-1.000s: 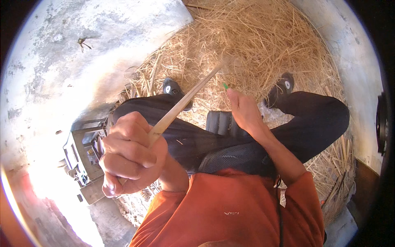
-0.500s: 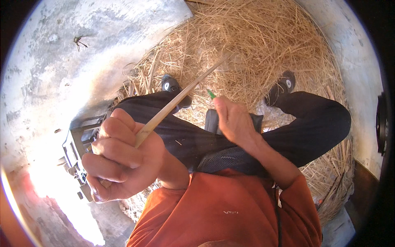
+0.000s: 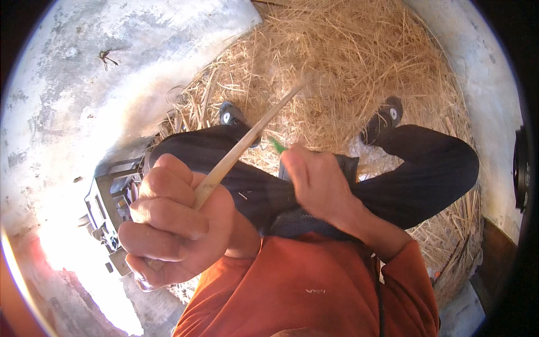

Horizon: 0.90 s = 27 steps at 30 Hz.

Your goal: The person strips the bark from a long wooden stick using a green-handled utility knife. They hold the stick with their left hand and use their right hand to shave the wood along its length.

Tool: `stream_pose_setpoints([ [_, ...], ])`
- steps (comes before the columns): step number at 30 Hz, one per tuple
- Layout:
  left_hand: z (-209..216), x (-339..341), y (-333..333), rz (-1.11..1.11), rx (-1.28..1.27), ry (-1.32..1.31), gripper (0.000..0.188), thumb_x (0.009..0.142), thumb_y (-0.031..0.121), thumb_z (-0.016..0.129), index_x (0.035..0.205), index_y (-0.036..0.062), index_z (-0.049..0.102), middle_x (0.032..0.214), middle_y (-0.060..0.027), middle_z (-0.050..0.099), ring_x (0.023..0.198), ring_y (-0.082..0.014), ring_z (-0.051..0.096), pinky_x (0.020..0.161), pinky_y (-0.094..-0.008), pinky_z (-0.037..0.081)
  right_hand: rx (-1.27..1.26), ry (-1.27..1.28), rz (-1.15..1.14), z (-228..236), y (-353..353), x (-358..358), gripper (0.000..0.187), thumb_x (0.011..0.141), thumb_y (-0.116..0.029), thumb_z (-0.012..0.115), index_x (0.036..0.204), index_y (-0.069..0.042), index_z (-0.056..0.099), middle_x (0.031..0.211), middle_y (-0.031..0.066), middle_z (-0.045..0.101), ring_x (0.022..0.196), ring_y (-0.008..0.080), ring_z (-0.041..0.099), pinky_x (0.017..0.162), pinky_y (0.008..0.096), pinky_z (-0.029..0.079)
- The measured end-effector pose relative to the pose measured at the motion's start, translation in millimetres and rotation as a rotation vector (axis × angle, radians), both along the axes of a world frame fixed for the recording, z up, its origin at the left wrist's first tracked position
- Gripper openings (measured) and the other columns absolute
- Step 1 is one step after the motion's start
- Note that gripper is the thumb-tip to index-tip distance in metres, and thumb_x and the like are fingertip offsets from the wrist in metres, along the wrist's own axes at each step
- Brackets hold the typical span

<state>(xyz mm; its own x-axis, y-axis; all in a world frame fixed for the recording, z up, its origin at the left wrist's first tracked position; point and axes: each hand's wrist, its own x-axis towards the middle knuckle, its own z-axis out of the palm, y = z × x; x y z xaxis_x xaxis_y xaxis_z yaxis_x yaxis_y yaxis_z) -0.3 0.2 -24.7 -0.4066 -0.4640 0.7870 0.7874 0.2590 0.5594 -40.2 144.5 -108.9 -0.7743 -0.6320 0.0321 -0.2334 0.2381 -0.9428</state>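
Note:
My left hand [image 3: 177,222] is closed in a fist around the thick end of a long, pale, tapering strip [image 3: 241,147], which looks like bamboo or cane. Its thin end points up and to the right, over the straw. Over my lap, my right hand [image 3: 321,182] is closed on a small tool whose green end [image 3: 277,145] sticks out past the fingers, close beside the strip. The rest of that tool is hidden in the grip, so its kind does not show. Behind the right hand, a dark block-like item [image 3: 349,166] lies between my legs.
Loose straw and shavings [image 3: 359,50] cover the floor beyond my feet. Pale, stained walls [image 3: 163,50] rise at left and right. By my left knee stands a dark open box [image 3: 106,194] with small items in it. My shoes [image 3: 231,115] rest in the straw.
My right hand has come down and to the left, with the green end nearer my body. My left fist and the strip have shifted slightly right and down.

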Motion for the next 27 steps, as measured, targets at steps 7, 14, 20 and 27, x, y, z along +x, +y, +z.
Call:
stream_pose_setpoints([
  [7, 7.0, -8.4, -3.2, 0.123, 0.109, 0.045, 0.036, 0.091, 0.035, 0.029, 0.060, 0.0172, 0.033, 0.039, 0.0017, 0.036, 0.044, -0.0102, 0.017, 0.047, -0.0297, 0.020, 0.176, 0.312, 0.002, -48.5, -9.9, -17.6, 0.024, 0.094, -0.018, 0.042, 0.082, 0.000, 0.054, 0.066, 0.0207, 0.051, 0.057, 0.0401, 0.053, 0.052, 0.0461, 0.043],
  [14, 7.0, -0.1, 1.9, 0.064, 0.038, -0.059, 0.035, 0.091, 0.034, 0.029, 0.059, 0.0184, 0.030, 0.041, 0.0021, 0.030, 0.050, -0.0103, 0.017, 0.054, -0.0297, 0.021, 0.035, 0.060, 0.053, -18.7, -8.6, -25.1, 0.037, 0.097, -0.028, 0.039, 0.080, 0.002, 0.052, 0.061, 0.0213, 0.051, 0.056, 0.0430, 0.052, 0.052, 0.0476, 0.039],
  [20, 9.4, -3.1, -11.4, 0.005, 0.091, -0.024, 0.035, 0.091, 0.033, 0.028, 0.060, 0.0175, 0.030, 0.041, 0.0017, 0.027, 0.050, -0.0104, 0.016, 0.054, -0.0294, 0.020, 0.201, 0.002, -0.041, -81.9, -19.4, -43.2, 0.043, 0.098, -0.031, 0.035, 0.087, 0.006, 0.054, 0.063, 0.0265, 0.052, 0.063, 0.0455, 0.054, 0.059, 0.0473, 0.043],
  [27, 8.7, -5.4, -13.0, 0.038, 0.116, -0.029, 0.035, 0.090, 0.033, 0.029, 0.059, 0.0167, 0.028, 0.042, 0.0019, 0.024, 0.051, -0.0102, 0.015, 0.053, -0.0296, 0.019, 0.296, -0.051, -0.061, -92.3, -7.4, -54.6, 0.041, 0.098, -0.030, 0.036, 0.096, 0.004, 0.058, 0.064, 0.0271, 0.054, 0.062, 0.0442, 0.055, 0.061, 0.0476, 0.044],
])
